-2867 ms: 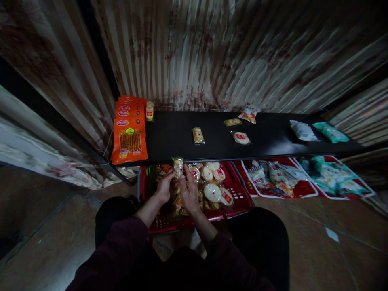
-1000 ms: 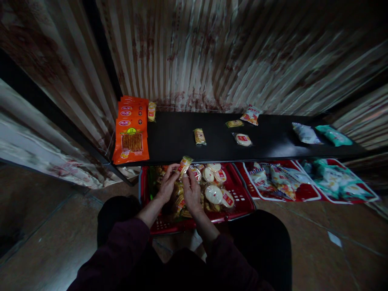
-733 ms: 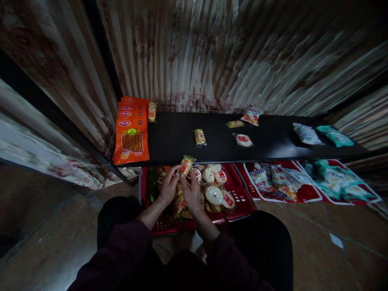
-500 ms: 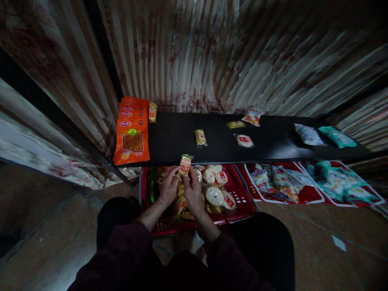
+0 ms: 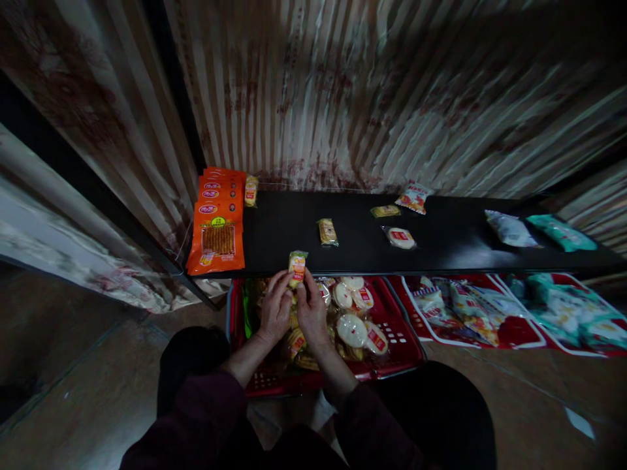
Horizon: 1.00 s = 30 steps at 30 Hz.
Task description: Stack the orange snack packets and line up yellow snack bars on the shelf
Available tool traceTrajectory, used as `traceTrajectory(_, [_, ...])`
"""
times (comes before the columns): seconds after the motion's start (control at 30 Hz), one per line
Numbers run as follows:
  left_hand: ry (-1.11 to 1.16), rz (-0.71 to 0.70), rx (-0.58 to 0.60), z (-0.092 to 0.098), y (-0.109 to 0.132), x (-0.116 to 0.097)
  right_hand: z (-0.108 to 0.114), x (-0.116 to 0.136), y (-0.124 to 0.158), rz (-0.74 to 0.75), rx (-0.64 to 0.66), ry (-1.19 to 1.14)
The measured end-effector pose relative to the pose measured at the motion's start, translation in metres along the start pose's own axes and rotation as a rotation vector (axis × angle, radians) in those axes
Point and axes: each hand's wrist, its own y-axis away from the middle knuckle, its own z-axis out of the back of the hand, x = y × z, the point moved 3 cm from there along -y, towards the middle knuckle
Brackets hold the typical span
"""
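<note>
Between my left hand (image 5: 275,307) and my right hand (image 5: 311,309) is a small yellow snack packet (image 5: 296,267) with a red and white label. Fingers of both hands close on its lower part, and it stands upright just before the front edge of the black shelf (image 5: 279,238). Below my hands sits a red basket (image 5: 396,339) full of wrapped crackers and round white rice cakes (image 5: 351,330). On the shelf lie a similar yellow packet (image 5: 328,232), a flat yellow packet (image 5: 385,211) and a wrapped round rice cake (image 5: 400,237).
Orange snack bags (image 5: 218,238) overlap at the shelf's left end, with a yellow packet (image 5: 251,190) behind. A puffed-snack bag (image 5: 412,197), a pale bag (image 5: 511,228) and a teal bag (image 5: 563,232) lie rightward. Two more baskets of bags (image 5: 470,313) stand beneath. A striped curtain (image 5: 304,98) hangs behind.
The view has shifted slightly, so the shelf and baskets appear a little lower. Both hands keep hold of the yellow packet, which has turned a little more upright.
</note>
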Motion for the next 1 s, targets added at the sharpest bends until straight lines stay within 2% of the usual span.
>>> traceTrajectory(0.23, [-0.051, 0.002, -0.106, 0.001, -0.005, -0.001, -0.002, 0.007, -0.012, 0.008, 0.027, 0.042])
traceTrajectory(0.53, [-0.032, 0.061, -0.159, 0.003, -0.011, 0.004, -0.008, 0.014, -0.021, 0.046, 0.069, 0.07])
traceTrajectory(1.0, [-0.074, 0.102, -0.245, 0.009, -0.036, -0.004, -0.023, 0.017, -0.04, 0.116, 0.099, 0.126])
